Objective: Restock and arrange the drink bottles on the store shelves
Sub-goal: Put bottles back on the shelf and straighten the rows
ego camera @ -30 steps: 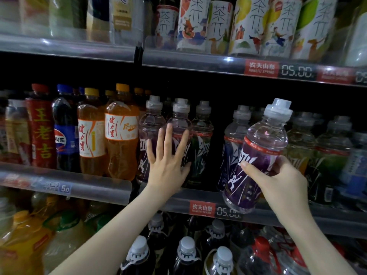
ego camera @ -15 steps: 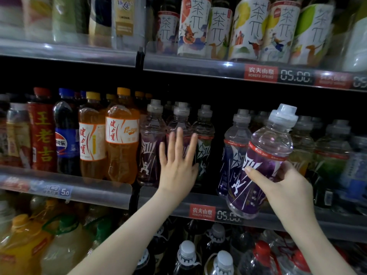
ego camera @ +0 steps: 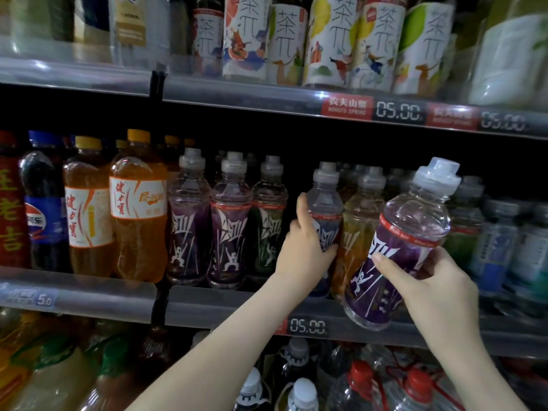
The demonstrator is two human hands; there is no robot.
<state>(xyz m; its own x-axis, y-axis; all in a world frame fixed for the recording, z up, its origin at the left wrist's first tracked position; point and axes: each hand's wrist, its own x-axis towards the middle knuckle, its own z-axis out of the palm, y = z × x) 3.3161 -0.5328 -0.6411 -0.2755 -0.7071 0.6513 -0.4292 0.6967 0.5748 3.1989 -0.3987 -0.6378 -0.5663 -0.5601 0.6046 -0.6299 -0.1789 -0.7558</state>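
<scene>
**Two bottles in hand at the middle shelf**

Right of centre, the right hand [ego camera: 430, 280] grips a tilted purple bottle [ego camera: 409, 241] in front of the shelf rail [ego camera: 222, 304], the bottle's base crossing the rail's edge. The left hand [ego camera: 305, 247] wraps a standing bottle [ego camera: 324, 203] on the shelf, with dark open room just left of it.

Narrow dark gap between green-labelled bottle [ego camera: 270, 215] and blue-labelled bottle [ego camera: 325, 200] on middle shelf [ego camera: 222, 304]; packed rows either side.

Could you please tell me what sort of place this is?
Probably a shop's drinks aisle: rows of orange soda bottles and others fill the shelves, black digital price tags read 05.00, and the right hand holds a purple-labelled clear bottle for restocking.
</scene>
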